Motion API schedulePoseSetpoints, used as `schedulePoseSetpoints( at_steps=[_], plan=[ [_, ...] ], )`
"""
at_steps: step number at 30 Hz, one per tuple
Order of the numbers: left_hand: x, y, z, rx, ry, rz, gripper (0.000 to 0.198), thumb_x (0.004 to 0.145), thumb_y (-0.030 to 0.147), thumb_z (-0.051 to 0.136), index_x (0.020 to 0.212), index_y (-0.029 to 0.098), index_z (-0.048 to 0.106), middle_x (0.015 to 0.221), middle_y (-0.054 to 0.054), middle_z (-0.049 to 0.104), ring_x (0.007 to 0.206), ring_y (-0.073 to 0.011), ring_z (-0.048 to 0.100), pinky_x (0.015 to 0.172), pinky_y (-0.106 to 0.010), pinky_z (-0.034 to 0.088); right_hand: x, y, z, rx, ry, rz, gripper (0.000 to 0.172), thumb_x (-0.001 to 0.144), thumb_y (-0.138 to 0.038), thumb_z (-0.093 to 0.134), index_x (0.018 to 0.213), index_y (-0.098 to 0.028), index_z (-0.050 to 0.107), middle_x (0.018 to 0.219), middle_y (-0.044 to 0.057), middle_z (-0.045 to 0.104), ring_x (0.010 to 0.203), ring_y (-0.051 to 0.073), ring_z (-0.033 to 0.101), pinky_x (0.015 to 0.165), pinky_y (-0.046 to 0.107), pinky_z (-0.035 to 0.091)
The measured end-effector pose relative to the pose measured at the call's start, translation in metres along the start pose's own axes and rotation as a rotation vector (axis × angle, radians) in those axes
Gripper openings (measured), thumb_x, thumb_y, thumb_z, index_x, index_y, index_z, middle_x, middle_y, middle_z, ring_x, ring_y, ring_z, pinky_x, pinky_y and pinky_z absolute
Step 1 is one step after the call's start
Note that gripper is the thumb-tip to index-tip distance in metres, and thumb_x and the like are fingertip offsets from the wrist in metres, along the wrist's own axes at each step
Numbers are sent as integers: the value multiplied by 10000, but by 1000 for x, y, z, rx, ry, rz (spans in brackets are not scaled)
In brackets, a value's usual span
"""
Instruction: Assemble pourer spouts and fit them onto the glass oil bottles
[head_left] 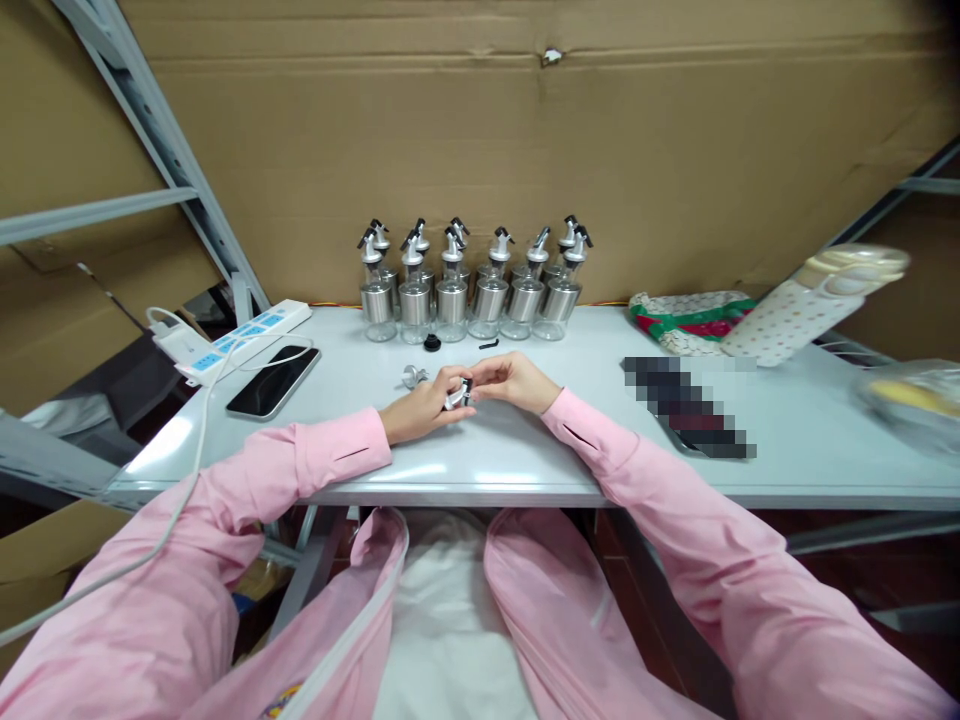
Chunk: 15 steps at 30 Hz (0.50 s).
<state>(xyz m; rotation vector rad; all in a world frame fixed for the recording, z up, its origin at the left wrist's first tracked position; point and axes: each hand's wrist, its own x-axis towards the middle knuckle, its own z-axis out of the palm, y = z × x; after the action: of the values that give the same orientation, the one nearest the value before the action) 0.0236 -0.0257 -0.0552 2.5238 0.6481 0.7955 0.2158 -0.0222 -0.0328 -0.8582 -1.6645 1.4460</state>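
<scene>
Low over the table's middle, my left hand [426, 408] is closed around a small silver-and-black bottle pourer spout [456, 397]. My right hand [521, 380] meets it from the other side, its thumb and fingers pinched on the spout's black end. Just behind my left hand lies a small clear or silvery piece [413, 376]. Farther back are a round black stopper [432, 342] and a thin black lever [489, 344]. Rows of glass bottles with steel sleeves [491, 300] stand upright beyond, topped with similar pourers.
A phone [274, 382] and a power strip [251, 338] with a white cable are at left. On the right are a patterned cloth [686, 318], a tilted dotted tumbler [802, 310], a pixelated dark object [686, 408] and a plastic-wrapped item [919, 395]. Cardboard [450, 130] backs the table.
</scene>
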Motion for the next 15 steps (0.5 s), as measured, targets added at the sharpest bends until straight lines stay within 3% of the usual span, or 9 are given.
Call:
schedulePoseSetpoints(
  at_steps=[15],
  plan=[
    [1,-4,3,-8,91,30,438,868,383,481,1171,198,225,734,51,400,617,-91,432,621,-215,364,0,-1,-2,-65,48,-71,332,525,-250,783,820,-131,691,657,6,679,589,111,607,642,267,485]
  ],
)
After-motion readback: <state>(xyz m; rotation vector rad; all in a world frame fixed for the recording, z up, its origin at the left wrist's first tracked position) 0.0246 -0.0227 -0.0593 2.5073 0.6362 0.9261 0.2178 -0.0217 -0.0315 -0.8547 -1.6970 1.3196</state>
